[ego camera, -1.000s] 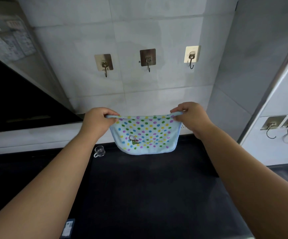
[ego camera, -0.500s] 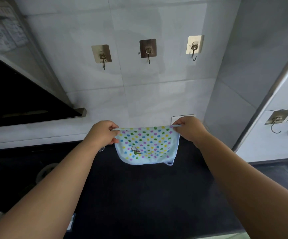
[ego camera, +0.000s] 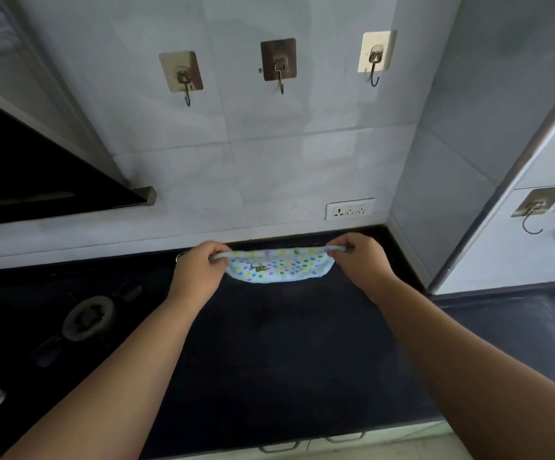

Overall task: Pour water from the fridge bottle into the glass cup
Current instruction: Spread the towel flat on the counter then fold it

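Note:
My left hand (ego camera: 198, 270) and my right hand (ego camera: 362, 257) each pinch one top corner of a small light-blue cloth with coloured dots (ego camera: 279, 267). The cloth is stretched between them and its lower part lies on the black countertop (ego camera: 286, 343) near the back wall. Only a sliver of the glass cup (ego camera: 179, 257) shows, just behind my left hand. No bottle is in view.
A gas burner (ego camera: 86, 318) sits on the counter to the left, with a black range hood (ego camera: 37, 180) above it. Three wall hooks (ego camera: 279, 66) hang on the tiled wall, and a socket (ego camera: 350, 209) sits low on it. A pale cabinet side (ego camera: 501, 227) stands at the right.
Both hands have lowered the cloth from mid-air down to the counter near the wall. My left hand now hides most of the glass cup.

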Motion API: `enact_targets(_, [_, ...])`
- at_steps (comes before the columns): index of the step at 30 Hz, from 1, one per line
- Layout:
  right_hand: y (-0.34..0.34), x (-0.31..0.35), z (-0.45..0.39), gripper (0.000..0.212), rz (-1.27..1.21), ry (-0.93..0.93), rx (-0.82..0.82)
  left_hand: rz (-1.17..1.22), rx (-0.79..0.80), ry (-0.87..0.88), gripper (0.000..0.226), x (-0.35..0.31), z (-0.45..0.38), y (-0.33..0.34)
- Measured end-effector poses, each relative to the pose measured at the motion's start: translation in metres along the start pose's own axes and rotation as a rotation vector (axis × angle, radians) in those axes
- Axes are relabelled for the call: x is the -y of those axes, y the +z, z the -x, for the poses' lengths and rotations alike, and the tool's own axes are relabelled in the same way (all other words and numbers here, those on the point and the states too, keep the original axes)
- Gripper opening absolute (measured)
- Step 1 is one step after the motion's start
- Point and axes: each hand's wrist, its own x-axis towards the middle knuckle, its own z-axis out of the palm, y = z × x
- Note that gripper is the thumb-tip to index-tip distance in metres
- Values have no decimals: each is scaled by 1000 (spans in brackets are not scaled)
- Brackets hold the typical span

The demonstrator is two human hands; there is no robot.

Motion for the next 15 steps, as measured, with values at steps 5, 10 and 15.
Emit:
enact_targets(5, [31,-63,39,11,134,113,141,-164,244,-109,17,49,47,33])
enact_targets(10, [56,-104,70,13,239,244,302,-319,513,-246,7,85,86,60])
enact_targets(15, [61,-118,79,13,367,319,473,-428,659,-329,15,92,100,70])
